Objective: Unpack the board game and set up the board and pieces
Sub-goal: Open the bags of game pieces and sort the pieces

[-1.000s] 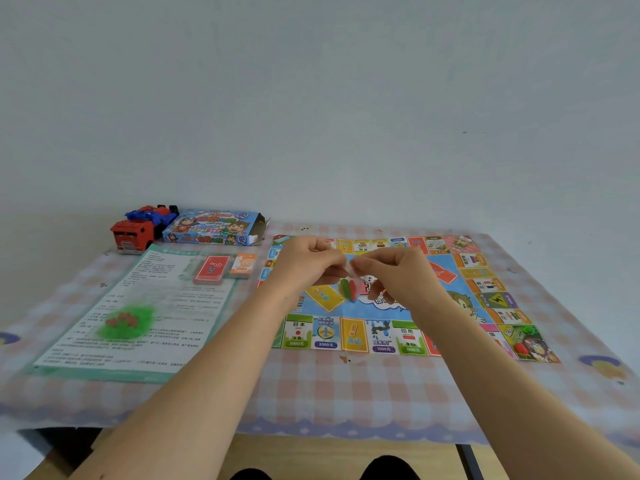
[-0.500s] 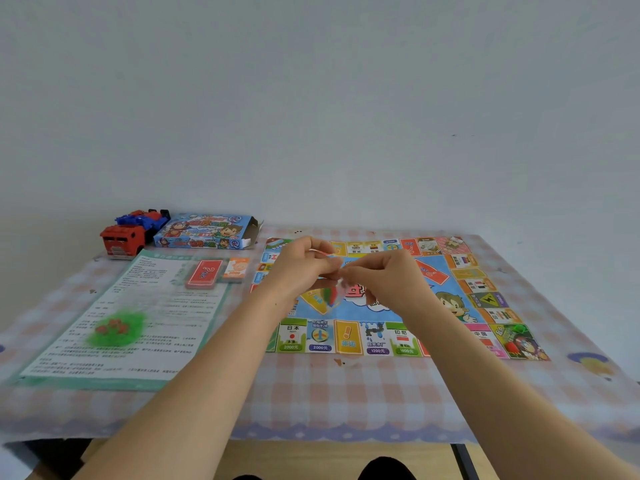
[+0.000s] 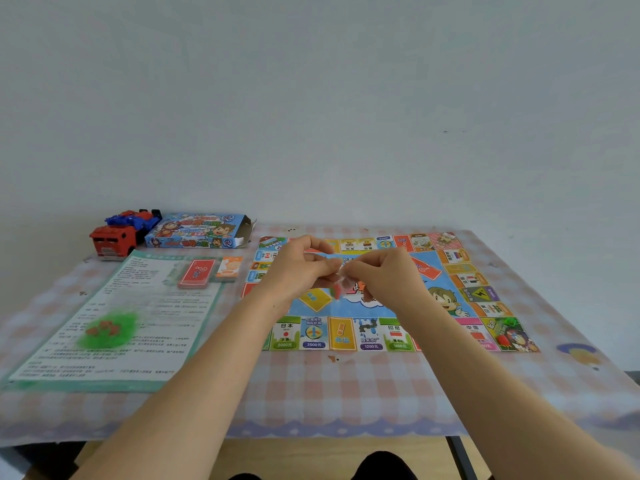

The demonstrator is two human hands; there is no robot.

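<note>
Board [image 3: 341, 337] spread flat; above its centre, left hand [image 3: 304, 268] and right hand [image 3: 384, 275] pinching bag [image 3: 341, 286]. Unpacking pieces; next calls for careful tear.

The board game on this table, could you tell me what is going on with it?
A person's left hand and right hand pinch what looks like a small clear packet of red and green pieces above the unfolded board. The rules sheet, card decks and opened box lie to its left.
</note>
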